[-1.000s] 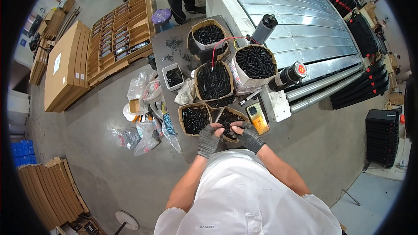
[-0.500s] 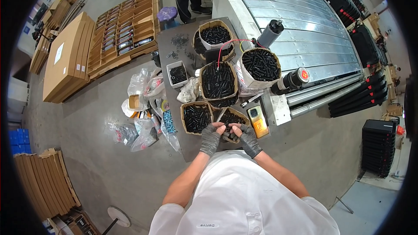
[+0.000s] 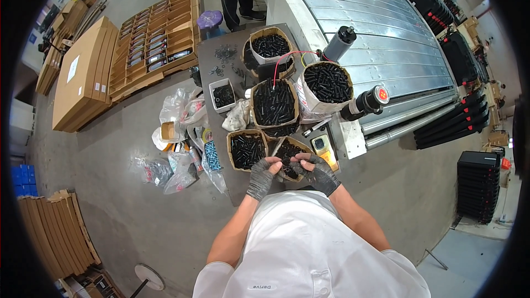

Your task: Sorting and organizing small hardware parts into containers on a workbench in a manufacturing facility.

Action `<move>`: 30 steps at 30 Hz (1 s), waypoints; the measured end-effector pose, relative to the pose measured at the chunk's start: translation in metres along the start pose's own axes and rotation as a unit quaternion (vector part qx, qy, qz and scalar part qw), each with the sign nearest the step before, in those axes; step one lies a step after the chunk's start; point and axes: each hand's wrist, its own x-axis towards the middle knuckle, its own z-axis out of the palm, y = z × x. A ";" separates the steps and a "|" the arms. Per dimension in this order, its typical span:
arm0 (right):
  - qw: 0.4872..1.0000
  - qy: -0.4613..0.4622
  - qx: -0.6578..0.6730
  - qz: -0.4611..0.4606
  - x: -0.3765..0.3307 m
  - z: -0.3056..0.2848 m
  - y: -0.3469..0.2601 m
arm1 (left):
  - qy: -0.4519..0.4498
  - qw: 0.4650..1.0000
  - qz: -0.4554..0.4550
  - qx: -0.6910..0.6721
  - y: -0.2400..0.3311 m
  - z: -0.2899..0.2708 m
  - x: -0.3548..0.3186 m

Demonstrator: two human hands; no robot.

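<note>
Box of small black parts (image 3: 302, 143) sits just ahead of & partly btwn the 2 hands, on a grey table (image 3: 238, 185). Both hands overlap its near side from this angle; can't tell if they touch the rim.

L hand (image 3: 264, 175): fingers curled, thumb & index tips v. close tog., pointing in twd the R hand (image 3: 318, 173). Poss. a tiny part in there, but too small to tell. R hand: thumb & index reach in twd the L, tips near each other, rest of fingers bent under; can't tell if tips meet or grip anything. Narrow gap btwn the 2 hands. Both in grey fingerless gloves (image 3: 258, 186).

Phone (image 3: 326, 152) is just beyond the R hand, partly hidden by it. Box of black screws (image 3: 230, 153) is just ahead & left of the L hand. Farther ahead of both hands: bigger box of black bolts (image 3: 298, 105), w/ a white bag of black bolts (image 3: 314, 104) to its right. White tray (image 3: 225, 108) & pale rag (image 3: 237, 117) lie ahead-left of the L hand, well apart from it.
</note>
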 end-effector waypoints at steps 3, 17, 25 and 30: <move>0.995 0.052 -0.080 -0.010 0.000 -0.001 0.002 | 0.001 1.000 -0.011 -0.010 0.000 -0.001 0.000; 0.987 0.083 -0.132 -0.030 0.000 0.005 -0.002 | -0.062 0.997 -0.010 0.041 0.008 0.006 -0.003; 0.994 0.066 -0.082 -0.036 0.006 0.004 0.003 | -0.065 0.996 -0.061 -0.019 0.020 0.014 -0.009; 0.996 0.034 -0.071 -0.038 0.009 0.014 0.005 | -0.053 0.998 -0.038 -0.005 0.016 0.014 -0.007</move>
